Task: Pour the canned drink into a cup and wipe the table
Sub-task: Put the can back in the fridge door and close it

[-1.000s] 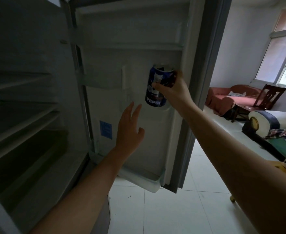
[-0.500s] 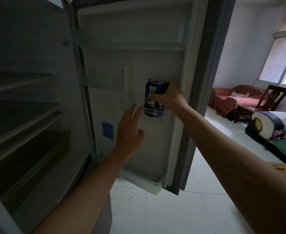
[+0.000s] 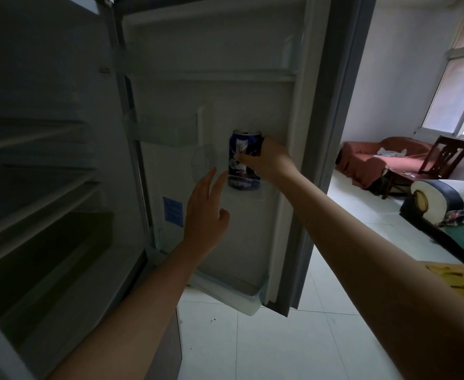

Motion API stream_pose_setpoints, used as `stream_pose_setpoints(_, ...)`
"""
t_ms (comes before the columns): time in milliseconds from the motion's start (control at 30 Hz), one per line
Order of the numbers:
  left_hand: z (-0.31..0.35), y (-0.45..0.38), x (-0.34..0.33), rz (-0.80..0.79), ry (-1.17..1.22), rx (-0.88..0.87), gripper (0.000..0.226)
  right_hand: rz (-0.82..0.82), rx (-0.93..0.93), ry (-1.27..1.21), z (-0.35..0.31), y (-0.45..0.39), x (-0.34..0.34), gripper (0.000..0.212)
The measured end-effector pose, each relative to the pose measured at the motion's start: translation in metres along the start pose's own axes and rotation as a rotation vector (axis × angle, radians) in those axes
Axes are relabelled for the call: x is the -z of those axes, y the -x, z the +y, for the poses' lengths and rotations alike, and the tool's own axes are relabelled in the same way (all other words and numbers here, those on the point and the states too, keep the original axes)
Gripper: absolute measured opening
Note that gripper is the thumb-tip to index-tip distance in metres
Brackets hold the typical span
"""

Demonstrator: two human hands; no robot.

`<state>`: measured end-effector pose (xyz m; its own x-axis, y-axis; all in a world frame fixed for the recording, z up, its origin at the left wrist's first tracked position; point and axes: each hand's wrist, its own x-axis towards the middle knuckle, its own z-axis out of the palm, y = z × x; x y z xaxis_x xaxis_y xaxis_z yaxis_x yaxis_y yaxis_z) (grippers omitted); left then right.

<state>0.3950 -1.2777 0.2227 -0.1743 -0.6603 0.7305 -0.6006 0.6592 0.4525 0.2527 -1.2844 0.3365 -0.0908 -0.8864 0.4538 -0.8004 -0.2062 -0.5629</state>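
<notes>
Can: the blue aluminium drink can [image 3: 244, 160] stands upright with its base in the clear door shelf [image 3: 263, 194] at the door's outer edge.
Right hand: my right hand [image 3: 269, 161] has its fingers wrapped round the can's side, a grip I judge right for carrying it upright.
Left hand: my left hand [image 3: 205, 212] hangs open beside the white fridge door [image 3: 225, 91], fingers straight, holding nothing.
Stage: I judge the pouring not yet begun; no cup is visible.

Right grip [image 3: 266, 160] clenched; left grip [image 3: 205, 212] splayed.
</notes>
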Motion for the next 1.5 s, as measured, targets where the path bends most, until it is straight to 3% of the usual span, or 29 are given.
stream_pose_setpoints(100,0.001,0.001,0.000,0.003,-0.006,0.010,0.073,0.099,0.051,0.012,-0.002,0.019,0.010,0.049)
stream_pose_setpoints(233,0.003,0.002,-0.001,0.021,-0.024,0.013,0.074,0.412,0.220,-0.124,0.020,0.060,0.023,0.038)
stream_pose_setpoints(400,0.006,0.003,-0.002,0.025,-0.041,0.020,0.072,0.581,0.085,-0.156,0.083,0.080,0.019,0.048)
stream_pose_setpoints(467,0.008,0.003,-0.003,0.033,-0.066,0.025,0.071,0.546,0.022,-0.148,0.103,0.081,0.018,0.053)
stream_pose_setpoints(667,0.015,0.003,-0.004,0.063,-0.141,0.060,0.072,0.234,-0.161,-0.346,0.130,0.077,0.014,0.064)
stream_pose_setpoints(1067,0.022,0.007,0.000,0.058,-0.215,0.102,0.074,0.213,-0.213,-0.455,0.136,0.077,0.021,0.059)
stream_pose_setpoints(1500,0.016,0.044,0.033,0.145,-0.188,0.225,0.082,0.238,0.027,-0.552,0.115,0.119,0.011,0.041)
